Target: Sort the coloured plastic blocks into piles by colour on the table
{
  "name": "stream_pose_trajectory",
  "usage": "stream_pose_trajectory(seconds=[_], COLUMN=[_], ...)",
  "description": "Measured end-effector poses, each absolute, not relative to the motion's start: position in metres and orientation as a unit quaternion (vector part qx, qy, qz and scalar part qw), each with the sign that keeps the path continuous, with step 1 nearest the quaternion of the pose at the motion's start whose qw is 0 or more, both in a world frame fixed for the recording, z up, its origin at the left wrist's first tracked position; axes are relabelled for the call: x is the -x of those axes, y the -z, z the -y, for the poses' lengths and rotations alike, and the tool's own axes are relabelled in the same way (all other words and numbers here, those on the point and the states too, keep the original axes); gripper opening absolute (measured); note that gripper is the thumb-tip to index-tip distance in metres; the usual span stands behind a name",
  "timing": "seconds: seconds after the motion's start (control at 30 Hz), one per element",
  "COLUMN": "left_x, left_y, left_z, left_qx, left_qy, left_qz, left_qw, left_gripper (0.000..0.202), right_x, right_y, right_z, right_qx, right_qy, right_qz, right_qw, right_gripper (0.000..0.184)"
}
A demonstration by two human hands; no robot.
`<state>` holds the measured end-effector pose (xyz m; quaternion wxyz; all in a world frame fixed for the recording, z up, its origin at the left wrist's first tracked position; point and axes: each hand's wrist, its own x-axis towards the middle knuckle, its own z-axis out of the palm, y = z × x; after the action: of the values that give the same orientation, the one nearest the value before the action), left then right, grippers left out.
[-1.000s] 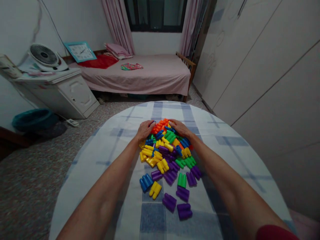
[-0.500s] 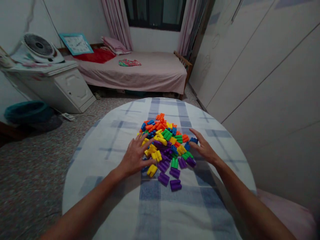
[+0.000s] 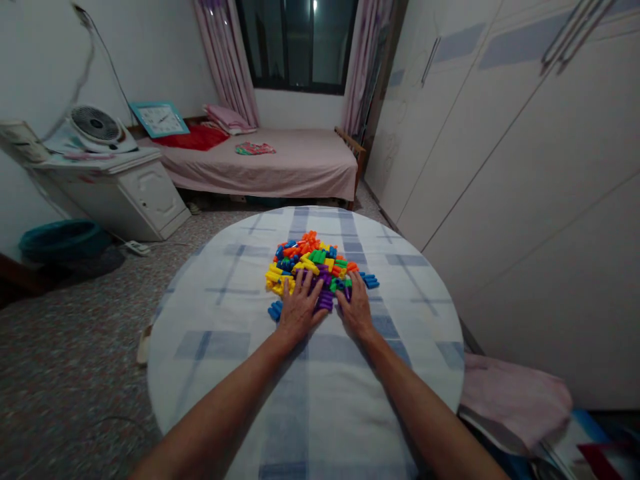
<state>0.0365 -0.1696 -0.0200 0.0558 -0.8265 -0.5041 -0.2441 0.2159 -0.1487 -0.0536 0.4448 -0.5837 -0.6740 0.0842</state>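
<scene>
A heap of colourful plastic building blocks (image 3: 318, 257) lies on the round table with a checked cloth (image 3: 220, 393). My left hand (image 3: 301, 308) rests palm down on the near side of the heap, fingers spread over purple and yellow blocks. Beside it my right hand (image 3: 357, 308) lies against the near right side, fingers apart, next to purple and green blocks. Blue blocks (image 3: 370, 280) stick out past its right edge, and another blue block (image 3: 275, 311) sits left of my left hand. The blocks under both palms are hidden.
Beyond the table stands a bed (image 3: 295, 160) with a pink sheet. On the left are a white cabinet (image 3: 150, 200) bearing a fan (image 3: 97, 125) and a teal bin (image 3: 65, 240). A white wardrobe (image 3: 500, 220) runs along the right, with pink cloth (image 3: 515, 393) low beside the table.
Both hands have moved inward from the heap's sides to its near edge, closer together. The loose purple and yellow blocks in front are now pushed into the heap. The camera view has shifted.
</scene>
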Motion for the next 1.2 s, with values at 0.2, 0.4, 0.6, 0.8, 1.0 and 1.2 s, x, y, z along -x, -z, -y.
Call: stream_pose_trajectory(seconds=[0.2,0.4,0.6,0.8,1.0,1.2], left_x=[-0.017,-0.019,-0.018,-0.017,-0.015,-0.013], left_y=[0.034,0.038,0.038,0.034,0.027,0.032], left_z=[0.187,0.186,0.184,0.187,0.195,0.197], left_qx=[0.786,0.804,0.801,0.807,0.832,0.823], left_qy=[0.293,0.294,0.306,0.327,0.361,0.369], left_qz=[0.541,0.513,0.508,0.489,0.421,0.428], left_qw=[0.061,0.069,0.083,0.057,-0.004,-0.058], left_gripper=[0.052,0.042,0.04,0.038,0.038,0.051], right_x=[-0.235,-0.257,-0.269,-0.273,-0.257,-0.192], right_y=[0.053,0.046,0.043,0.041,0.029,0.033], right_z=[0.155,0.147,0.133,0.135,0.163,0.199], right_qx=[0.658,0.751,0.714,0.738,0.644,0.413], right_qy=[-0.024,0.001,0.002,0.034,0.03,-0.041], right_qz=[0.586,0.542,0.648,0.612,0.591,0.806], right_qw=[0.472,0.376,0.265,0.282,0.485,0.423], right_gripper=[0.048,0.061,0.053,0.034,0.032,0.034])
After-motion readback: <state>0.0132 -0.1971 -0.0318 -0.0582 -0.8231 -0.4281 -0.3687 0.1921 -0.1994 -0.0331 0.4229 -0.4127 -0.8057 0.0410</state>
